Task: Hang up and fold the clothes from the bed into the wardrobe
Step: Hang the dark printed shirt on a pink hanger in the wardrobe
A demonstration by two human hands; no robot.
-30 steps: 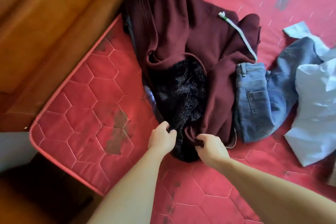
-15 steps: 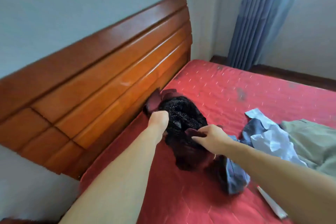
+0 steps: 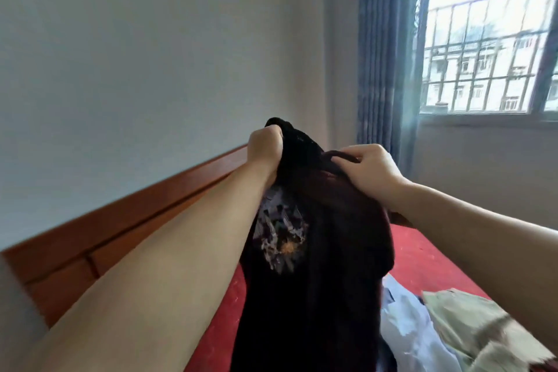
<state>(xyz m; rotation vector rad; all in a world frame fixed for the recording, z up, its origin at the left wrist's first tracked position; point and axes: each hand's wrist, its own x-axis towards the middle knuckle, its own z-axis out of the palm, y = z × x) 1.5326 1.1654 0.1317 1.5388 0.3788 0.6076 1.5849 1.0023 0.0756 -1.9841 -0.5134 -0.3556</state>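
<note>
A dark maroon garment [image 3: 326, 266] with a black fuzzy lining and a pale printed patch hangs in the air above the red bed [image 3: 422, 254]. My left hand [image 3: 265, 148] grips its top edge at the black lining. My right hand [image 3: 371, 169] pinches the maroon edge a little to the right. The garment's lower part drops out of view at the bottom. A white garment [image 3: 413, 329] and an olive garment [image 3: 474, 329] lie on the bed at the lower right.
A wooden headboard [image 3: 120, 229] runs along the grey wall on the left. A blue curtain [image 3: 383, 48] hangs beside a barred window [image 3: 489, 48] at the upper right. The wardrobe is not in view.
Both hands have lifted the maroon garment off the bed to chest height. My view has tilted up from the mattress to the wall and window.
</note>
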